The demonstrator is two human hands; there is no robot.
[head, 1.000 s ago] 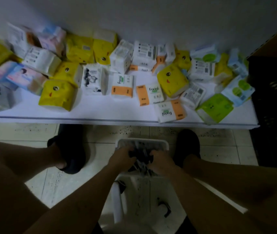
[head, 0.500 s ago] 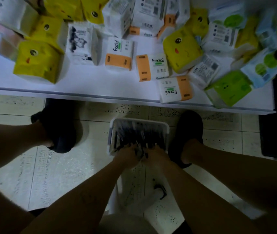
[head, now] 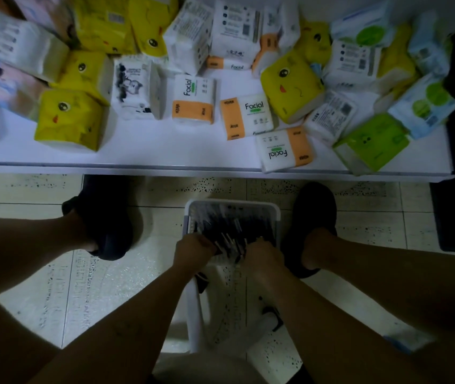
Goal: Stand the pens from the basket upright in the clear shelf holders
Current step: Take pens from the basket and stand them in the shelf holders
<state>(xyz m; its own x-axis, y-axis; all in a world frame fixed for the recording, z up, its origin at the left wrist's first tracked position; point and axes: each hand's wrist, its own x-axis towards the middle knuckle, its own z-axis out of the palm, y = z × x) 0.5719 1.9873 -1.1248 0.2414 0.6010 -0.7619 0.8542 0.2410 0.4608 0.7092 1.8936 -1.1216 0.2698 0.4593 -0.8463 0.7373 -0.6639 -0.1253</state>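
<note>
Lower centre of the frame, I see the basket [head: 233,204] on the floor [head: 104,286], packed with dark pens [head: 231,225]. The left hand [head: 193,249] curls round a bunch at the near end. The right hand [head: 261,257] digs curled fingers in just beside it; I cannot tell whether it grips.

Tissue packs [head: 193,102] crowd a white shelf [head: 165,153] above the tiled floor [head: 54,300].

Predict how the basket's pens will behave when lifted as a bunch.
Probably stiff: the pens look thin and straight. Likely to slide apart, lying loose and piled in the basket. Likely to roll on the smooth floor tiles.
</note>
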